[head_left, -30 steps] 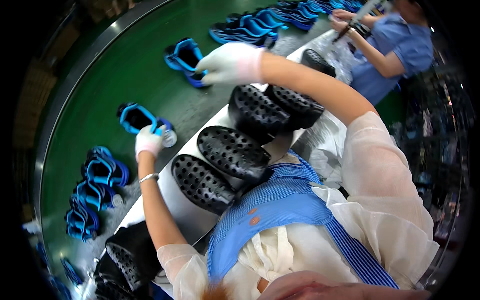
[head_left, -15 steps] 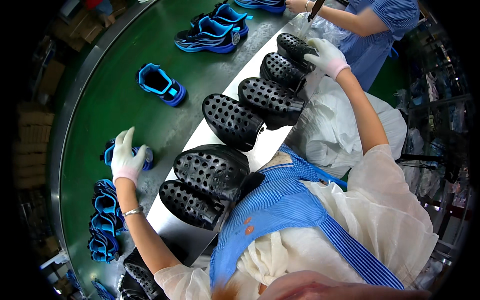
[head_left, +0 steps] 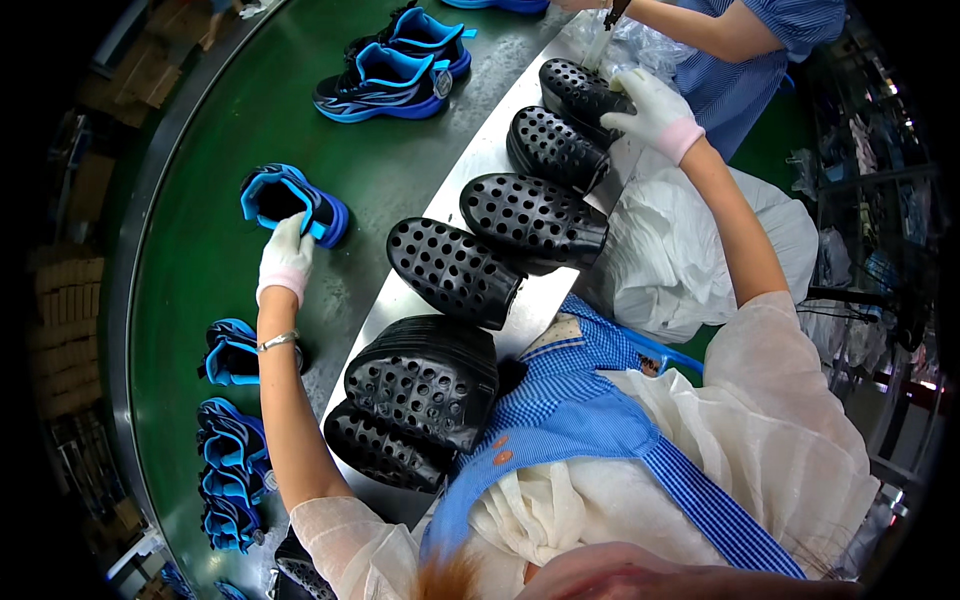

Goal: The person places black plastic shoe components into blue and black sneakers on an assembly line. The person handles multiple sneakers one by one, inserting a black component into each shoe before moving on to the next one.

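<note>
My gloved left hand (head_left: 286, 258) is closed on the heel edge of a black-and-blue sneaker (head_left: 325, 215), which stands on the green surface with its opening up. On the far side, my gloved right hand (head_left: 652, 112) has its thumb and fingers around the near end of a black perforated shoe form (head_left: 577, 88). Next to it lies another shoe form (head_left: 548, 143). Closer to me along the pale metal ledge are more black forms, including a wide pair (head_left: 425, 385) beside my apron.
Several sneakers (head_left: 232, 440) line the green surface (head_left: 200, 270) at the left, and a pair (head_left: 385, 85) stands farther up. A co-worker's arm (head_left: 715, 30) reaches in at the top right. White sacking (head_left: 670, 255) bulges beside the metal ledge (head_left: 375, 322).
My left hand has left a nearer sneaker and moved up to the heel of the one beyond it. My right hand stays at the far shoe form. The whole view has shifted slightly.
</note>
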The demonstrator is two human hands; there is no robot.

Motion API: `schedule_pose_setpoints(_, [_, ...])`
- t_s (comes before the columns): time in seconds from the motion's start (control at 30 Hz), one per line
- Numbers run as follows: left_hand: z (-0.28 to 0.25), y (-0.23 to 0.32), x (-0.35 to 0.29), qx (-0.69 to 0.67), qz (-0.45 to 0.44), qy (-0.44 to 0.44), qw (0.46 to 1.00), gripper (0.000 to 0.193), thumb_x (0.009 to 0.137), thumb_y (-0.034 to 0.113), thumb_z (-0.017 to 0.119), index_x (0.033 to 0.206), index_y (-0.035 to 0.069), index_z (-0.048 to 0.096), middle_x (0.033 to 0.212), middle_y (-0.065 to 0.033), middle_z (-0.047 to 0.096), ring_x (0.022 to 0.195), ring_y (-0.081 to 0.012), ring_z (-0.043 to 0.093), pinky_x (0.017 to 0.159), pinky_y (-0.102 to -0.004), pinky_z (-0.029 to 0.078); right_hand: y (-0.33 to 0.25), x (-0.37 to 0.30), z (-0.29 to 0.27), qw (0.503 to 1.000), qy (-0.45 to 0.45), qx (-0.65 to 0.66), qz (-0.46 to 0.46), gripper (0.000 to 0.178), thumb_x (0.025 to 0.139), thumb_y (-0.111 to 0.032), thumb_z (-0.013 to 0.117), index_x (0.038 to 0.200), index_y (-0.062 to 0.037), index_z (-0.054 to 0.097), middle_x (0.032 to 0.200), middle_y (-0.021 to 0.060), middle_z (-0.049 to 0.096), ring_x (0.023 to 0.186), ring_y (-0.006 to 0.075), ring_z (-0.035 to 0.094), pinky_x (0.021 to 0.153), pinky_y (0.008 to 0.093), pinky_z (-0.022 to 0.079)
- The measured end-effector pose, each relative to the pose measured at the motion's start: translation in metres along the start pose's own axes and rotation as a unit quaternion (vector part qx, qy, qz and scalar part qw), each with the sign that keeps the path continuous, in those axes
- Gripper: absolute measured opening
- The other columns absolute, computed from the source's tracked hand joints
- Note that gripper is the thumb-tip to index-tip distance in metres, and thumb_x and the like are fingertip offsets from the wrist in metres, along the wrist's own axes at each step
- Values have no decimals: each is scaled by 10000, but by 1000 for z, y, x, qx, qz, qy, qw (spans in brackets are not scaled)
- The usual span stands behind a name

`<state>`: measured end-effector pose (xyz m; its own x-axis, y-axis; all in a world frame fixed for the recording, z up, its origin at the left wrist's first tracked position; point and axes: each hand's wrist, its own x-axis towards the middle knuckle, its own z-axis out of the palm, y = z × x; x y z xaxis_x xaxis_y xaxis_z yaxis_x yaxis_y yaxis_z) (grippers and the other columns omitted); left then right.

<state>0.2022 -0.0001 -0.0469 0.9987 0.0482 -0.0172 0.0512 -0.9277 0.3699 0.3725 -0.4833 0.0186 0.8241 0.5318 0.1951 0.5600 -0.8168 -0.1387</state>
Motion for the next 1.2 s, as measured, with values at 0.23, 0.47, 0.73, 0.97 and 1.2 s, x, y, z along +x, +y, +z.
schedule_pose_setpoints(0.23, [-7,7,-62,81,-43,-16,996,279,846,169,538,1122,128,548,1081,-118,561,967,-339,556,799,-407,472,2,4,0,998,10,-14,-55,386,704,-286,705,988,-73,552,958,123,563,943,299,561,818,369,465])
schedule_pose_setpoints(0.47, [6,-10,-123,16,-53,49,997,331,833,127,542,1159,77,526,1097,-145,552,975,-352,557,813,-402,469,2,3,-7,999,-11,-4,-42,392,672,-260,712,912,-19,516,891,138,539,868,313,542,771,370,446])
schedule_pose_setpoints(0.73, [0,13,-135,-38,-83,76,993,489,813,163,609,1271,81,460,1249,-151,488,1037,-327,554,860,-376,468,1,5,-9,998,-46,-29,-40,373,694,-279,694,910,-35,514,913,145,544,892,309,547,785,374,445])
schedule_pose_setpoints(0.97, [-5,3,-156,-58,-95,97,989,536,790,180,653,1287,90,472,1276,-159,479,1040,-315,556,866,-366,472,-21,0,-34,998,-43,-26,-42,365,706,-278,684,901,-22,513,899,146,551,888,311,552,785,374,447])
schedule_pose_setpoints(1.2, [-18,11,-157,-67,-113,154,979,538,783,168,664,1285,88,487,1199,-130,521,813,-200,584,729,-298,507,-59,10,-75,993,-3,-72,-97,356,718,-272,688,909,-25,519,869,138,566,851,292,565,749,365,457])
